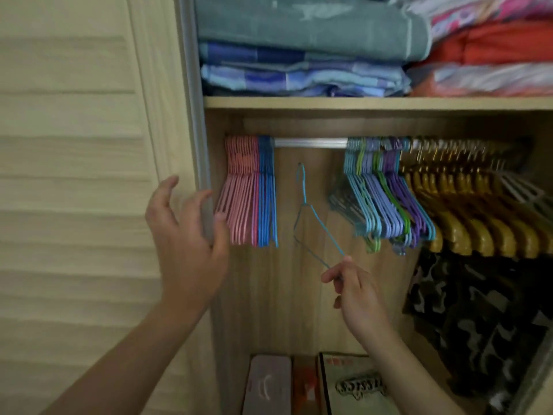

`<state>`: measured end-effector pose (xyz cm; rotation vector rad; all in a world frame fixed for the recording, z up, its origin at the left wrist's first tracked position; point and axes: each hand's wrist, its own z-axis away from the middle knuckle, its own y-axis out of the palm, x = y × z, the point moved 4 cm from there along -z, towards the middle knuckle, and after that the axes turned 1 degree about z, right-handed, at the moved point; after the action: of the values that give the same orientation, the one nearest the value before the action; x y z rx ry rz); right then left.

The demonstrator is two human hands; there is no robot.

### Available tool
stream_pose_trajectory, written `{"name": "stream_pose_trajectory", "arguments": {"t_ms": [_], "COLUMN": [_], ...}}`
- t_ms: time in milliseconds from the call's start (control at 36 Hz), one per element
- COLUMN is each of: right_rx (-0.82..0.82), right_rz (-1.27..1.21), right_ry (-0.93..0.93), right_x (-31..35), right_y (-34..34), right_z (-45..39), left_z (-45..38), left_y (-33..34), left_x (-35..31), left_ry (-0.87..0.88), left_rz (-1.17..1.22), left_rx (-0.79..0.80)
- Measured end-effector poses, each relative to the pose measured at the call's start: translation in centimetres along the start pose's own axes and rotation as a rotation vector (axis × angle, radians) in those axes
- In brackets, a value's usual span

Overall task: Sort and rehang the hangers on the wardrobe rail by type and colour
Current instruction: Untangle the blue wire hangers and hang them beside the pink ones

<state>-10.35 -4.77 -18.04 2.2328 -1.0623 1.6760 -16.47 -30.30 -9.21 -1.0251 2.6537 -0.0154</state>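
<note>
I'm seeing pink hangers (239, 190) beside blue hangers (266, 190), a light-blue wire hanger (317, 220), mixed blue, green and purple hangers (386, 193), golden-yellow hangers (466, 211), a camouflage garment (478, 319) and checked blue folded cloths (299, 73).

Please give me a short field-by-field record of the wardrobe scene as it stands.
rail: bare in the middle, hangers bunched at both ends
left group: pink hangers, then blue hangers
right group: mixed hangers, then wooden hangers
right hand: pinches a blue wire hanger, off the rail, hook up
left hand: open, empty, beside the pink hangers
shelf: folded linens above
</note>
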Motion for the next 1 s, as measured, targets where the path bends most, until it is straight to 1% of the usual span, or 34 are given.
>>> {"name": "stream_pose_trajectory", "arguments": {"t_ms": [56,111,139,222,306,444,500,556,694,778,889,944,1000], "right_rx": [-0.018,-0.042,-0.04,-0.057,-0.063,0.008,-0.003,-0.01,0.072,0.12,0.147,0.144,0.104], "right_rz": [0.009,0.027,0.034,0.044,0.014,-0.002,0.062,0.164,0.322,0.338,0.306,0.267,0.254], "right_ry": [-0.031,-0.069,-0.058,-0.075,-0.045,0.018,0.015,-0.028,-0.076,-0.121,-0.119,-0.124,-0.116], "right_x": [1.0,2.2,2.2,3.4,4.0,2.9,1.6,0.8,0.1,0.3,1.2,1.2,1.0], "right_y": [1.0,2.2,2.3,4.1,5.4,7.2,7.3,6.9,7.4,8.8,10.8,11.4,11.4], "right_z": [-1.3,-2.6,-3.1,-5.4,-7.6,-10.1,-10.4,-10.4,-11.0,-11.0,-10.8,-10.6,-10.5], "left_z": [-2.1,-4.0,-4.1,-4.8,-4.5,-4.6,-4.6,-4.5,-4.5,-4.5,-4.5,-4.5,-4.5], "left_y": [0.5,1.2,1.9,2.7,3.3,3.6,3.6,3.7,3.9,3.9,4.0,4.0,3.9], "left_x": [1.9,3.3,3.6,5.1,6.1,6.6,6.7,6.8,6.9,7.0,7.0,7.0,7.0], "left_ry": [-0.002,-0.015,-0.012,0.057,0.133,0.172,0.169,0.162,0.174,0.167,0.158,0.157,0.158], "left_rz": [-0.032,-0.079,-0.109,-0.22,-0.273,-0.269,-0.26,-0.252,-0.246,-0.245,-0.242,-0.244,-0.245], "left_rx": [-0.009,0.031,0.065,0.092,0.094,0.046,0.036,0.029,0.026,0.024,0.034,0.04,0.04]}}
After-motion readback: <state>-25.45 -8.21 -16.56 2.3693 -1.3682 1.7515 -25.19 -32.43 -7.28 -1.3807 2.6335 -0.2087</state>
